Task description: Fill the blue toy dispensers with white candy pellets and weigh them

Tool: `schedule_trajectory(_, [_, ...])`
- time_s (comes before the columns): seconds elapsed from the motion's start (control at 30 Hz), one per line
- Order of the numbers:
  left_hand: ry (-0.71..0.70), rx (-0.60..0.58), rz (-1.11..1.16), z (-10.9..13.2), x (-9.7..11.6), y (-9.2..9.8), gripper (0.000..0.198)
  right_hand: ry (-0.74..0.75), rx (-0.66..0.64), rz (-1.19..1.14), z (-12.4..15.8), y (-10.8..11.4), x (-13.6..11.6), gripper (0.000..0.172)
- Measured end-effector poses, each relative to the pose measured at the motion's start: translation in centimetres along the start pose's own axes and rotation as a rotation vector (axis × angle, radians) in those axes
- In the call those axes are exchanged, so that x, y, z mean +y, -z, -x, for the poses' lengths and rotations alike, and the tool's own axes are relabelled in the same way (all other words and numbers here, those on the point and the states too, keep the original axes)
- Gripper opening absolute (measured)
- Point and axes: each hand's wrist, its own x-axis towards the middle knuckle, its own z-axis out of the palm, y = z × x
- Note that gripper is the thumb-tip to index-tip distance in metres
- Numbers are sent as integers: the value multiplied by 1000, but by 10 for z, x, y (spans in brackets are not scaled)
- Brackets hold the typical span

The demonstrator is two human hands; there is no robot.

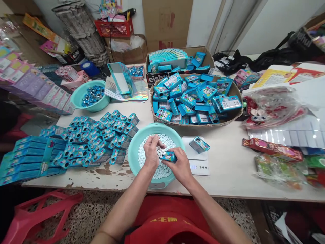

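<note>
Over a bowl point(132, 154) at the front edge of the worktop point(231, 173), fingers of the left hand point(151, 152) cup pellets point(160, 151); those of the right hand point(181, 165) grip a "CARAMELO" box point(168, 156).

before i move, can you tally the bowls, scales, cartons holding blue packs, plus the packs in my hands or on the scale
Bowls: 2 (large bowl, smaller bowl)
Scales: 1 (white scale)
Cartons holding packs: 2 (front carton, back carton)
Packs: 2 (held pack in your right hand, other pack on the scale)
Total: 7
</note>
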Motion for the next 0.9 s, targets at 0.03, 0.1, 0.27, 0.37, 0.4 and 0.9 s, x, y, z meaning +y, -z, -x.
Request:
schedule_trajectory(0.03, [8, -2, 3, 0, 0, 0, 29, -1, 2, 0, 0, 0, 0, 27])
schedule_trajectory(0.1, [34, -16, 14, 0, 0, -2, 30, -4, 8, -1, -1, 1, 0, 27])
schedule_trajectory(0.27, [38, -32, 30, 2, 2, -4, 27, -27, -6, -11, -3, 2, 0, 28])
schedule_trajectory(0.37, [32, -52, 12, 3, 0, -3, 26, -49, -8, -16, -3, 2, 0, 27])
schedule_trajectory(0.4, [22, -56, 5, 3, -1, -2, 25, -54, -4, -16, -2, 2, 0, 27])
schedule_trajectory(0.9, [-111, -38, -809, -29, -26, 56, 23, -60, 130, -322, 4, 8, 15, 31])
